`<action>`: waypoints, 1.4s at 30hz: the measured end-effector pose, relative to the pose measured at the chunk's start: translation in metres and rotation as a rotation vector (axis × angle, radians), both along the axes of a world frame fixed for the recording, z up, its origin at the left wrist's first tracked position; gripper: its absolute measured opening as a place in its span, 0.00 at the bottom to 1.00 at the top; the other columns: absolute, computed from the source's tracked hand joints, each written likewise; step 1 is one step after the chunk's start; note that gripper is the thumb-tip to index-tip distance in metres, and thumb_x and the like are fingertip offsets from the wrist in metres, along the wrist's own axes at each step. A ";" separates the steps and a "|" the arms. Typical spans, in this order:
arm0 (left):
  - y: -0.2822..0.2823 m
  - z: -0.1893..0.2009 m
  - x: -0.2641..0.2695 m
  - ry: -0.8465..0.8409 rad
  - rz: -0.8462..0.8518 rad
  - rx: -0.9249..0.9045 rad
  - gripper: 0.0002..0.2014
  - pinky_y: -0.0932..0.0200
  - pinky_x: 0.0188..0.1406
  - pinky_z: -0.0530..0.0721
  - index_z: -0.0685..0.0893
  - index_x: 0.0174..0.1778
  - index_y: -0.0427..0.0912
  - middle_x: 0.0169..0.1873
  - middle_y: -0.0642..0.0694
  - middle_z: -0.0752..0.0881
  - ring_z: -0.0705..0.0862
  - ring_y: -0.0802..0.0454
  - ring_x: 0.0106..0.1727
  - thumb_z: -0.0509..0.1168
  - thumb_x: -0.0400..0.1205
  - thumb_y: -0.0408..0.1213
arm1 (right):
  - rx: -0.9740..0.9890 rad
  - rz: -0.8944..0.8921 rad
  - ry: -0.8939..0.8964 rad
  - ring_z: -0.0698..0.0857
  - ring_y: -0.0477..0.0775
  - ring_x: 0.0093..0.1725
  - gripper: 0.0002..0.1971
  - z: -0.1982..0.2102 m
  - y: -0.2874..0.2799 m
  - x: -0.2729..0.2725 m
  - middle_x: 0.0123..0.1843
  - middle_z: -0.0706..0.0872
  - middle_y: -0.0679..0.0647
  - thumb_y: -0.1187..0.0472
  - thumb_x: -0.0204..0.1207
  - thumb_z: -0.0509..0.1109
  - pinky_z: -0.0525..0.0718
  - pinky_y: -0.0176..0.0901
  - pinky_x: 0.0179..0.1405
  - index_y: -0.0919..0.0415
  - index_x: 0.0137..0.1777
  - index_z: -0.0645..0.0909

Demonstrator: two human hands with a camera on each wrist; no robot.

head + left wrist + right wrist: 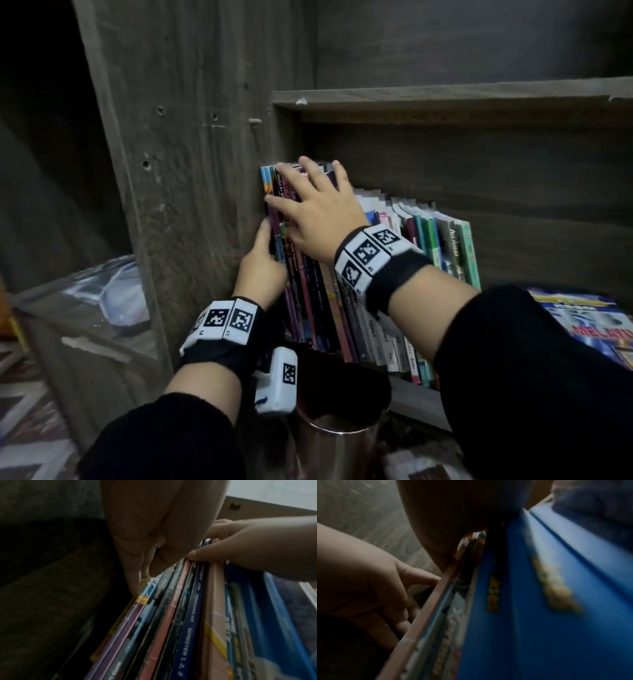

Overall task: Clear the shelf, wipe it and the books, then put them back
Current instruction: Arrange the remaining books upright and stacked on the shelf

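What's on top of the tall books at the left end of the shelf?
The right hand lies spread over the tall books, fingers curling over their top edges. The left hand grips their outer side. What lies behind them is covered.

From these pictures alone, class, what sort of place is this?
Probably a home or study room: a worn wooden bookcase, a row of school workbooks standing on it, a patterned floor.
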State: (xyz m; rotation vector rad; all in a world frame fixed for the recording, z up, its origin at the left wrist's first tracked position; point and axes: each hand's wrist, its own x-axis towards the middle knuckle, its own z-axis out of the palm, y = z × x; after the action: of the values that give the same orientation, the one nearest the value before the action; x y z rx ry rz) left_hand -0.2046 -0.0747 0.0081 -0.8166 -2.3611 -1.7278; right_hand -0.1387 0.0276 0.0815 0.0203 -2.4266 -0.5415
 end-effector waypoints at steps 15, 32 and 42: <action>-0.004 -0.005 0.023 0.184 0.261 -0.028 0.18 0.50 0.39 0.84 0.71 0.61 0.55 0.35 0.41 0.86 0.85 0.42 0.37 0.67 0.80 0.34 | 0.060 -0.032 0.020 0.53 0.64 0.82 0.24 -0.001 0.014 0.003 0.86 0.49 0.48 0.46 0.80 0.63 0.59 0.70 0.73 0.37 0.77 0.68; -0.029 -0.018 0.044 -0.007 0.154 -0.211 0.13 0.49 0.51 0.83 0.73 0.61 0.41 0.54 0.37 0.86 0.85 0.37 0.53 0.65 0.82 0.36 | 0.171 -0.097 -0.187 0.36 0.61 0.84 0.37 -0.050 0.019 0.045 0.85 0.35 0.51 0.39 0.78 0.63 0.30 0.71 0.74 0.43 0.83 0.53; -0.076 -0.002 0.066 -0.220 -0.119 0.095 0.20 0.56 0.17 0.84 0.81 0.49 0.50 0.33 0.40 0.87 0.84 0.51 0.21 0.64 0.76 0.16 | -0.434 0.055 -0.294 0.60 0.41 0.81 0.42 -0.130 0.041 0.139 0.81 0.65 0.42 0.24 0.72 0.35 0.42 0.44 0.82 0.42 0.79 0.67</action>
State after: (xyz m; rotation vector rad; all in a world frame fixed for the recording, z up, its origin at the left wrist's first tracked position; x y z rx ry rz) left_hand -0.1388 -0.1507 0.0060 -0.8058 -2.3834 -2.0583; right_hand 0.0003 0.0682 -0.0485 -0.0177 -2.7719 0.0251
